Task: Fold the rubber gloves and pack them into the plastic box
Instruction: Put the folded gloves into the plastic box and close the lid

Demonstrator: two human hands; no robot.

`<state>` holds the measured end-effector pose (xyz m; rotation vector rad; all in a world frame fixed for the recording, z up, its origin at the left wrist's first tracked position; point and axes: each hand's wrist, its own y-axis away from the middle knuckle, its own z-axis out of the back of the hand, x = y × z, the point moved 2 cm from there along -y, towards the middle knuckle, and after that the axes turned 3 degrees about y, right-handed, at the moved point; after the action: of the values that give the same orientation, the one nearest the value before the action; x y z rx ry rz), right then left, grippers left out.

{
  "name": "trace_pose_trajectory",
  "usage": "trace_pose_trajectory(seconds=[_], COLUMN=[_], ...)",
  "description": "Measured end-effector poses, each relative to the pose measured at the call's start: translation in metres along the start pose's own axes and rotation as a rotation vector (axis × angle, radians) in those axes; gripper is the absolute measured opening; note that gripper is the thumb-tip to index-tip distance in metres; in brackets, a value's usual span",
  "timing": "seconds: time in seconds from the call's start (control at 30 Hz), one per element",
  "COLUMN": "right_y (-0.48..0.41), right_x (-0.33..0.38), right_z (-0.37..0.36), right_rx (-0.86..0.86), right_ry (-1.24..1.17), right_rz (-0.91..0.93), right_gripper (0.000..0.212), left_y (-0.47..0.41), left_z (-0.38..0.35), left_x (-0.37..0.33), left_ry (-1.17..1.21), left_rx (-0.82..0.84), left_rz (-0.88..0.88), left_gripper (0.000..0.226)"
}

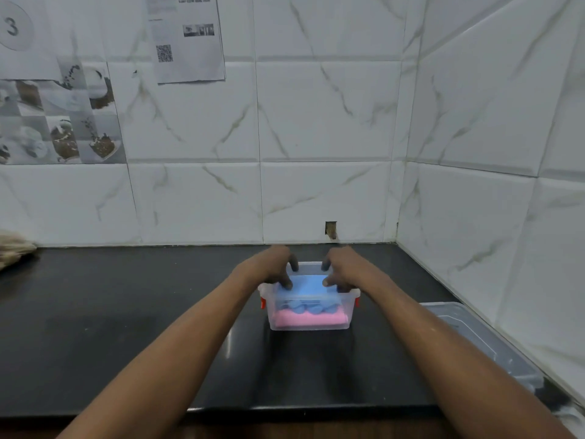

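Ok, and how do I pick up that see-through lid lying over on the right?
Come at the lid from its left, the open counter side, because the wall stands close on its right. It lies flat, so there is nothing tall to wrap around. Pinch the raised rim along its long left edge, thumb on top and fingertips hooked underneath, then tip it up.

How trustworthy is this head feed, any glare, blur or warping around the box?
Head view: soft all over, the printed sheet unreadable; the blue glove in the plastic box glares pale on top, hiding its folds; tile lines bow toward the edges; the black countertop gives a dull sheen near its front edge.
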<state>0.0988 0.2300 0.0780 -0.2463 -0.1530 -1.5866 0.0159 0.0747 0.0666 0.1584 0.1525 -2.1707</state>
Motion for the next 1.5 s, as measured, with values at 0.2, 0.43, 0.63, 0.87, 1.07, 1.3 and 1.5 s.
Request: trace_pose_trajectory(seconds=[0.2,0.43,0.63,0.87,1.07,1.3,1.5], right_y=[0.048,0.115,0.155,0.166,0.161,0.172,0.139], right_x=[-0.066,-0.158,-0.194,-0.207,-0.199,-0.203,-0.183], right_z=[0.034,0.016,0.001,-0.025,-0.02,-0.027,-0.007], right_rx=[-0.307,-0.082,-0.241,-0.262,-0.291,-0.444,-0.559], right_ry=[-0.092,0.069,0.073,0.003,-0.025,-0.363,-0.674], right_rz=[-0.131,-0.517,-0.719,-0.886,-0.896,-0.877,-0.77], right_gripper=[0.019,0.049,0.027,0.021,0.008,0.026,0.043], left_y=[0.032,0.037,-0.028,-0.068,-0.08,-0.077,-0.063], left_z=[0.021,-0.022,-0.097,-0.134,-0.111,-0.072,-0.009], left_x=[-0.009,-0.145,-0.23,-0.246,-0.24,-0.225,-0.189], left_ry=[0.179,0.35,0.31,0.22,0.462,0.655,0.862], left_rx=[-0.439,-0.509,-0.123,0.045,-0.042,-0.103,-0.279], left_rz=[-0.028,-0.396,-0.251,-0.193,-0.01,0.113,0.193], left_gripper=[0.016,0.022,0.03,0.03,0.025,0.017,0.005])
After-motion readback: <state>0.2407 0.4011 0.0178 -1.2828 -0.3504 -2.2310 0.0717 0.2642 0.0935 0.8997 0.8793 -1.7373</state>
